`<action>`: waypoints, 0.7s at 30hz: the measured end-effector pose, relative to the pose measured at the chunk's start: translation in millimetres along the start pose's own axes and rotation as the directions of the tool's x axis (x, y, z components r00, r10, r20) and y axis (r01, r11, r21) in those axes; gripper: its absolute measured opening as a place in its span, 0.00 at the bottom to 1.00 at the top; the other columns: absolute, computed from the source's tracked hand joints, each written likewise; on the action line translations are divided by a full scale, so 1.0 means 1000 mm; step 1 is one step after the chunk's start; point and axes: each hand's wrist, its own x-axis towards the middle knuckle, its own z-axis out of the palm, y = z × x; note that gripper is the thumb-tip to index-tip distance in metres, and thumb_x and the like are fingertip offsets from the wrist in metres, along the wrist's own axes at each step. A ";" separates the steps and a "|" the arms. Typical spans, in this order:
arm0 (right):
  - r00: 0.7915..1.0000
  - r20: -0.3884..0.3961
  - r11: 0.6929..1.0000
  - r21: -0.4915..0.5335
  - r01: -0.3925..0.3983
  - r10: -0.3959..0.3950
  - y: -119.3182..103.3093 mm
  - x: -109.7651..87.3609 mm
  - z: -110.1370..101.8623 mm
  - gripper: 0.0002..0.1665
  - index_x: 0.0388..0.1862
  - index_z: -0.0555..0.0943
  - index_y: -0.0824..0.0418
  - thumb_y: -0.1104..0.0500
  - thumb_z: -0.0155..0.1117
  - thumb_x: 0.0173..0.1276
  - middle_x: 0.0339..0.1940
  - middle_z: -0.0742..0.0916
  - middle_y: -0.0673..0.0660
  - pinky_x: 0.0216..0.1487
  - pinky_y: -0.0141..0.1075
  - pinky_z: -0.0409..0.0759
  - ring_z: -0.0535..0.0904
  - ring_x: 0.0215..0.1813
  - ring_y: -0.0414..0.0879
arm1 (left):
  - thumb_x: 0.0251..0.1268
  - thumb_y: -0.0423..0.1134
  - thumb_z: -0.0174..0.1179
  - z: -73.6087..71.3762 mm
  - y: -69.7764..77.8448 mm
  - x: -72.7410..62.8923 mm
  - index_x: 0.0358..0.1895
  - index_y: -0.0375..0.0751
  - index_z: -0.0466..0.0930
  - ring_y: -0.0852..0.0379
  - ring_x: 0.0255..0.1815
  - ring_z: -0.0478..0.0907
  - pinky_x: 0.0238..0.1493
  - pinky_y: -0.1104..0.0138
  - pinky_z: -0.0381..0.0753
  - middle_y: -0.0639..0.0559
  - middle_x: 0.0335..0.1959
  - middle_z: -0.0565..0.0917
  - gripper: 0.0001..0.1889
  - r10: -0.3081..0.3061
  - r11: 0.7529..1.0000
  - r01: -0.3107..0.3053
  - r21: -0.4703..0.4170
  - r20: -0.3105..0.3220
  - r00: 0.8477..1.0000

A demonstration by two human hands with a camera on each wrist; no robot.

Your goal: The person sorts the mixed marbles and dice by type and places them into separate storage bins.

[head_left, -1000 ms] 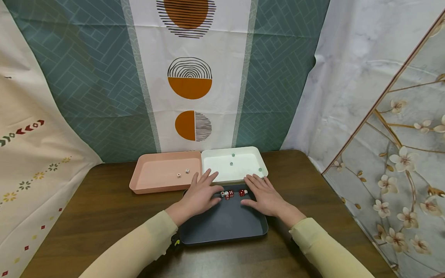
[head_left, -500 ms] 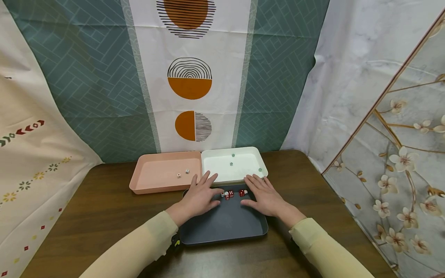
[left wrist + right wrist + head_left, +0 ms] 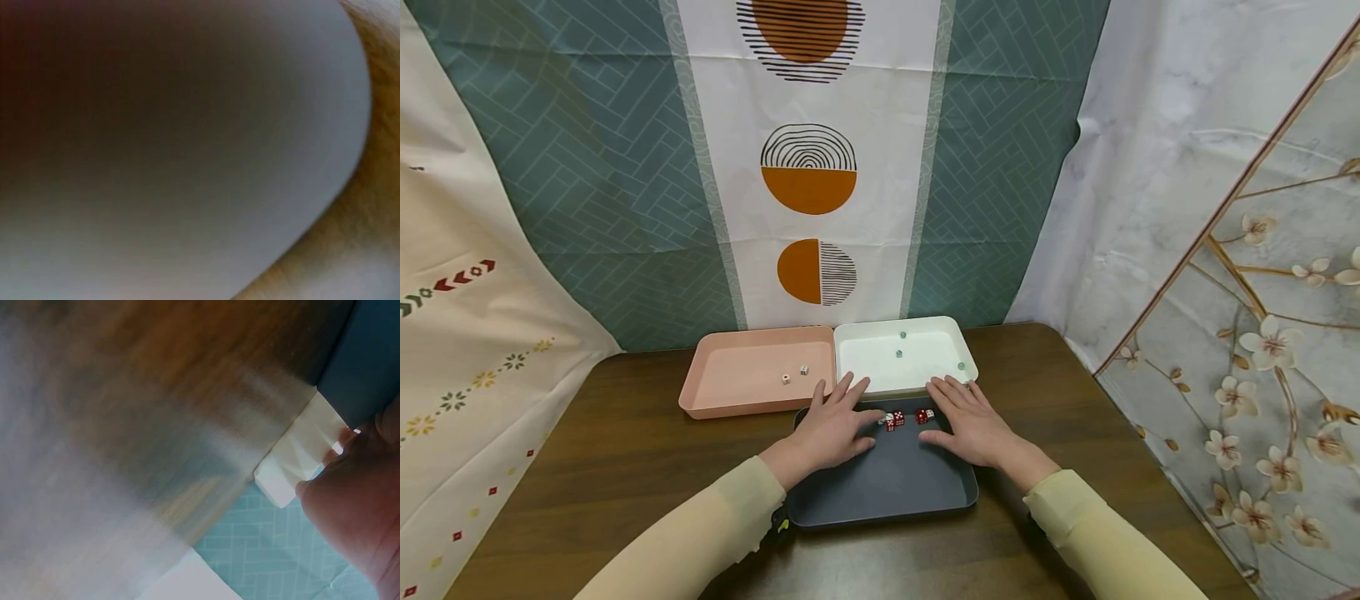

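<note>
A dark grey tray (image 3: 891, 487) lies in front of me with several red and white dice (image 3: 895, 419) along its far side. My left hand (image 3: 823, 433) reaches over the tray's left edge, fingers spread, one fingertip overlapping the leftmost die. Over the right side is my right hand (image 3: 972, 427), its fingers extended toward the far rim and its thumb pointing inward below a small pair of red and white dice (image 3: 924, 416). Neither hand grips anything. In the right wrist view, my right hand (image 3: 356, 500) overlaps the white tray (image 3: 300, 444). A blurred pale surface fills most of the left wrist view.
Behind the dark tray stand a pink tray (image 3: 741, 375) with two white dice (image 3: 795, 374) and a white tray (image 3: 857, 337) with 3 greenish dice (image 3: 899, 354). All rest on a brown wooden table (image 3: 617, 467). Patterned cloths (image 3: 1000, 167) hang behind and at the sides.
The left hand's fingers have dipped slightly toward the near side, and a fingertip now covers more of the leftmost die. The right hand and the trays look unmoved.
</note>
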 end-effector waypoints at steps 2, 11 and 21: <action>1.000 0.001 1.000 -0.005 0.000 0.000 0.000 0.000 0.001 0.58 0.92 0.58 0.62 0.27 0.61 0.80 0.91 0.63 0.63 0.87 0.66 0.44 0.51 0.91 0.63 | 0.75 0.53 0.74 0.001 0.000 0.000 0.70 0.58 0.88 0.28 0.88 0.55 0.77 0.22 0.55 0.36 0.86 0.66 0.24 0.001 1.000 -0.001 -0.003 -0.002 1.000; 0.999 0.025 1.000 -0.017 -0.026 0.026 -0.002 0.001 -0.003 0.57 0.92 0.58 0.61 0.29 0.63 0.80 0.91 0.62 0.61 0.88 0.65 0.44 0.51 0.91 0.63 | 0.72 0.49 0.78 -0.003 0.000 0.002 0.61 0.55 0.91 0.28 0.88 0.54 0.78 0.22 0.52 0.35 0.85 0.67 0.18 0.007 0.999 -0.009 -0.052 -0.028 1.000; 0.999 0.019 1.000 -0.009 -0.026 0.026 -0.001 0.000 -0.001 0.58 0.92 0.58 0.60 0.28 0.64 0.79 0.92 0.62 0.61 0.88 0.64 0.42 0.50 0.92 0.62 | 0.71 0.43 0.79 -0.004 -0.001 -0.002 0.50 0.53 0.92 0.29 0.88 0.56 0.78 0.23 0.52 0.36 0.83 0.70 0.09 -0.008 0.998 0.006 -0.060 -0.045 0.999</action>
